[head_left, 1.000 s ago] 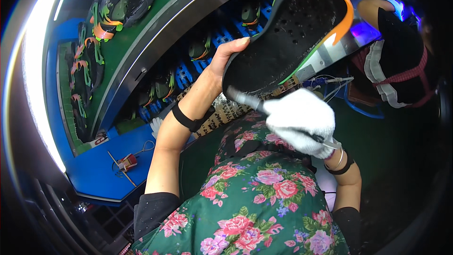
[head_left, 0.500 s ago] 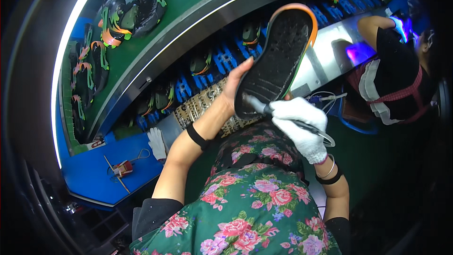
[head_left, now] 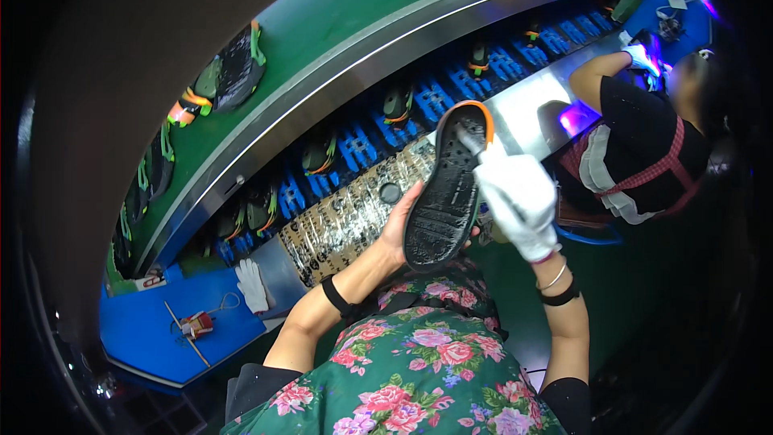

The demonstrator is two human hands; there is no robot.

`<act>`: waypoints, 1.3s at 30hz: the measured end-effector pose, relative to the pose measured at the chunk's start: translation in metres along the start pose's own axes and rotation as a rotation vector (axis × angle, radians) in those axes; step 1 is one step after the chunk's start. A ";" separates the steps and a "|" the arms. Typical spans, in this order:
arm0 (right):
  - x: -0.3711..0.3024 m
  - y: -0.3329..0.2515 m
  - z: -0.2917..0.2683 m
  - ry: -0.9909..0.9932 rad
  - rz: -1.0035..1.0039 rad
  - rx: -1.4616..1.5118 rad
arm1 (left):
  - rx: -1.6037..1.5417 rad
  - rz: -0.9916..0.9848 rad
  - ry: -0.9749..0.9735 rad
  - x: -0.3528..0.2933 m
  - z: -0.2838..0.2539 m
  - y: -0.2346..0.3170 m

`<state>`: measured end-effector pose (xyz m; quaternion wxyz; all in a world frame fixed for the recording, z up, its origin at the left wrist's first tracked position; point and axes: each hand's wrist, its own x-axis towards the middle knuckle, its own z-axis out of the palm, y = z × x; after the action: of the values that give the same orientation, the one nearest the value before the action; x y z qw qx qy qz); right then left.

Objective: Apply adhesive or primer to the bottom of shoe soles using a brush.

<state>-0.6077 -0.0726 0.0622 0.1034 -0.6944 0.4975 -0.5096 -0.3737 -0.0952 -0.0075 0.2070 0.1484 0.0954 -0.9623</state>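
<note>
A black shoe sole (head_left: 441,213) with an orange rim at its far end is tilted up in front of my apron. My bare left hand (head_left: 397,229) grips it round the near part, thumb on the left edge and fingertips at the right edge. The sole's inner face has holes and ridges, and it looks wet and glossy. In a white knit glove, my right hand (head_left: 519,201) is closed on a brush (head_left: 469,142). The bristles touch the sole's inner face near the orange end. Most of the brush handle is hidden by the glove.
Behind the sole, a bench covered with taped brown paper (head_left: 346,213) borders a row of blue racks (head_left: 358,149) carrying shoe parts. Beyond runs a green conveyor (head_left: 362,0) with more shoe parts. A blue table (head_left: 145,334) holds a white glove (head_left: 252,286). A co-worker (head_left: 644,129) sits right.
The brush has gone from the sole's near end to its far, orange end. The sole has come lower and nearer the apron, and its near part looks wetter. The view has shifted.
</note>
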 end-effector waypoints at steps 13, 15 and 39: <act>-0.069 -0.003 -0.034 0.336 0.836 0.914 | 0.695 0.430 -0.559 0.022 0.145 0.111; -0.077 0.003 -0.030 0.318 0.862 0.895 | 0.509 0.514 -0.485 0.043 0.169 0.138; -0.102 0.052 -0.046 0.243 1.006 0.825 | 2.145 1.516 0.660 0.408 0.216 0.208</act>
<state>-0.6740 0.0004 -0.0123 0.5294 -0.2184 0.5335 -0.6224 -0.6934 -0.4856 0.0371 0.4330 0.4730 -0.7558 -0.1321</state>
